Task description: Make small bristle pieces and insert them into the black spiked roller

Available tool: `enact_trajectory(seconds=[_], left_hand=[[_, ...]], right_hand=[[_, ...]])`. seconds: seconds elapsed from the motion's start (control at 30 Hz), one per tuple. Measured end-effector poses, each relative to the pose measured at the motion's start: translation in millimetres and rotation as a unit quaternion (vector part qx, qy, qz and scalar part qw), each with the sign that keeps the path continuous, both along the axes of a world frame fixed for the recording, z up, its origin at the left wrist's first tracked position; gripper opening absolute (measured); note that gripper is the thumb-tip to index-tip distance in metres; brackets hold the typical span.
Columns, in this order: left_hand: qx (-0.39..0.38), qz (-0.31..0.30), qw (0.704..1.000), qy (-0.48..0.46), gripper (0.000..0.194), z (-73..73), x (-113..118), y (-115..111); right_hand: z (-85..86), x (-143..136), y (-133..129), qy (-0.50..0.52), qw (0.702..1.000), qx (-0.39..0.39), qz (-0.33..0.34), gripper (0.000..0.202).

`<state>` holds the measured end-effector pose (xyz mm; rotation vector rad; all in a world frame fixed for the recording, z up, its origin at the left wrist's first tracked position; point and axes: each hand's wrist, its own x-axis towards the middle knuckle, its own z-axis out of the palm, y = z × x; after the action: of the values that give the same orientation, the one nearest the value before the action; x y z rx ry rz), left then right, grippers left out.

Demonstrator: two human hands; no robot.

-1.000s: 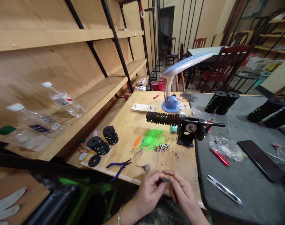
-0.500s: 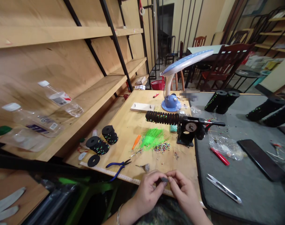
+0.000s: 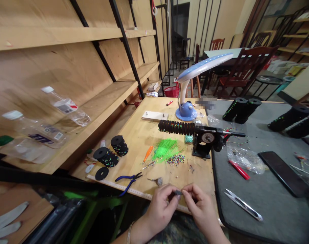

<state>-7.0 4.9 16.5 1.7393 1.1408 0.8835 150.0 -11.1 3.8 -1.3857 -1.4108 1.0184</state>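
Observation:
Near the table's front edge, my left hand pinches a small dark grey piece between thumb and fingers. The fingertips of my right hand are closed at the right end of that piece; whatever they grip there is too small to make out. Just beyond my hands lies a small tool with a greyish head. Farther off are a pile of coloured beads, bright green strands and an orange-handled tool.
Blue-handled pliers and black spools lie left. A black clamp device holding a ribbed roll stands beyond my hands, near a blue lamp. On the grey mat are snips, a red pen and a phone.
The grey piece is turned slightly between my fingers. My hands stay in nearly the same place, with the right fingertips a little higher.

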Motion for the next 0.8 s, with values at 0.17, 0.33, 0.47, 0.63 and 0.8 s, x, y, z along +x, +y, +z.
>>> enact_trajectory(seconds=[0.17,0.33,0.47,0.63,0.8], left_hand=[[-0.102,0.011,0.993,-0.064,0.011,-4.9,-2,2],[-0.126,0.009,0.989,-0.082,0.009,-4.3,-2,5],[-0.094,0.012,0.994,-0.046,0.008,-1.5,-3,7],[-0.104,0.022,0.993,-0.057,0.005,0.2,-4,9],[-0.189,0.017,0.975,-0.114,0.019,1.6,-1,9]], right_hand=[[5.0,6,0,-0.125,0.99,0.052,0.029,0.027],[11.1,11,1,-0.208,0.972,0.094,0.055,0.025],[13.5,14,1,-0.24,0.963,0.101,0.075,0.025],[15.2,17,3,-0.263,0.954,0.11,0.091,0.023],[15.1,17,2,-0.268,0.951,0.123,0.095,0.023]])
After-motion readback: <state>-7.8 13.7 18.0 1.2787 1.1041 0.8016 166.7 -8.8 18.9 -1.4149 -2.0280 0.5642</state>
